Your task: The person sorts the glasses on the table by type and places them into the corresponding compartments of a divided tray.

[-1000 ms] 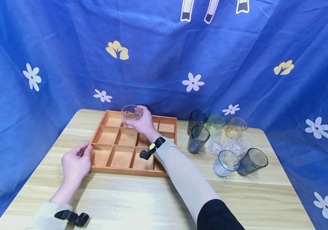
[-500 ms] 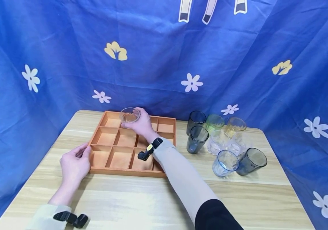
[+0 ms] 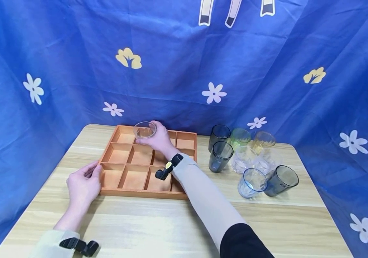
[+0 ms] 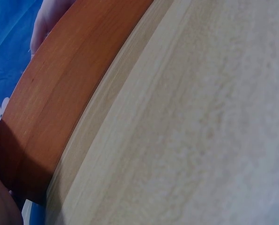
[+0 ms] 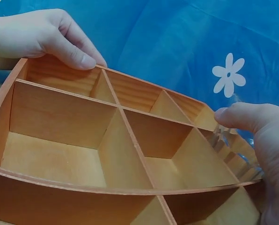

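1. Mostly, the clear glass (image 3: pixel 144 130) is hard to read: the right hand (image 3: pixel 158 139) curls round its side over the tray's (image 3: pixel 138 192) far row, second cell from the left, and whether its base rests on the cell floor cannot be told.
2. From the right wrist view the glass is almost lost; only a faint ribbed shimmer shows beside the thumb (image 5: pixel 240 117), and the rest of that hand is cut off at the frame edge.
3. The left hand (image 3: pixel 82 184) lies at the tray's near left corner, fingers nearly straight and pressed against the rim, holding nothing.
4. The left wrist view shows little: the tray's outer wall (image 4: pixel 60 89), the table (image 4: pixel 200 122) and a sliver of skin at the lower left, so that hand's pose cannot be judged there.
5. Right of the tray stands a cluster of glasses (image 3: pixel 251 157), grey, green, amber, clear and bluish; the clear ones in the middle blur into each other, so their edges are hard to separate.
6. The right sleeve (image 3: pixel 203 197) crosses the tray's near right cells and hides them.
7. Compared with a second ago, the glass has sunk lower toward the tray and sits a touch further left over the same cell; the right hand has kept its grip.
8. The left hand has stayed at the tray's corner, and the cluster right of the tray is unchanged.
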Motion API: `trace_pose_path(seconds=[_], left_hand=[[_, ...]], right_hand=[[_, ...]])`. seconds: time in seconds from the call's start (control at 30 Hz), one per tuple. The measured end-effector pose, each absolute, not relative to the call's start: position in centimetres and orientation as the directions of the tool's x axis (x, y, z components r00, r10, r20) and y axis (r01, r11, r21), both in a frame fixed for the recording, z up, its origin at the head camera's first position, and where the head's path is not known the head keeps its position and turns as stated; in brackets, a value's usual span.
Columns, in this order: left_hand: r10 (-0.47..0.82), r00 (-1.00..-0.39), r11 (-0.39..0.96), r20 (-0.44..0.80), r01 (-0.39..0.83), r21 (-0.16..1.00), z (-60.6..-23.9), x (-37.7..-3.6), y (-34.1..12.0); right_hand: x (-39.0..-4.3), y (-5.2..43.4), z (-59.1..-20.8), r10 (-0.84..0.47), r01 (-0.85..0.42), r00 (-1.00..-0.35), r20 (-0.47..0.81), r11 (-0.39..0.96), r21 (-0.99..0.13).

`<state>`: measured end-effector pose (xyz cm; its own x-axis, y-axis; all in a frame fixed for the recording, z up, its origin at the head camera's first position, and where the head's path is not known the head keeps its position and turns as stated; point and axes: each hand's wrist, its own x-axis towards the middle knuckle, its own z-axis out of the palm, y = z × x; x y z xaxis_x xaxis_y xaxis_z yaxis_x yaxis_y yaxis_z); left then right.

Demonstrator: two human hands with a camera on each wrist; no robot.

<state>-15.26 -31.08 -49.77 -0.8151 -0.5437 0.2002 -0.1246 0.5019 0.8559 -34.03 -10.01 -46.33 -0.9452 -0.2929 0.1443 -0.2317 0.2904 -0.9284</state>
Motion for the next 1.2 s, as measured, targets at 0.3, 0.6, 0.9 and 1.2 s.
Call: trace_pose_path(seconds=[0.3,0.6,0.9,1.2], left_hand=[[-0.551,-0.813,0.499,0.19,-0.138,0.856,-49.8,-15.3,-31.0],[-0.558,-0.808,0.513,0.189,-0.157,0.844,-49.8,-15.4,-30.9],[-0.564,-0.814,0.509,0.141,-0.207,0.836,-49.8,-15.5,-31.0],[-0.567,-0.813,0.507,0.137,-0.213,0.835,-49.8,-15.8,-30.9]], right_hand=[[-34.0,-8.1,-45.7,-0.339,-0.272,-0.924,0.175,0.263,-0.926],[-34.1,-6.0,-44.7,-0.336,-0.307,-0.912,0.235,0.178,-0.935],[-33.5,-3.6,-43.0,-0.293,-0.329,-0.912,0.287,0.105,-0.938],[-32.7,-0.8,-40.6,-0.251,-0.36,-0.905,0.343,0.026,-0.932]])
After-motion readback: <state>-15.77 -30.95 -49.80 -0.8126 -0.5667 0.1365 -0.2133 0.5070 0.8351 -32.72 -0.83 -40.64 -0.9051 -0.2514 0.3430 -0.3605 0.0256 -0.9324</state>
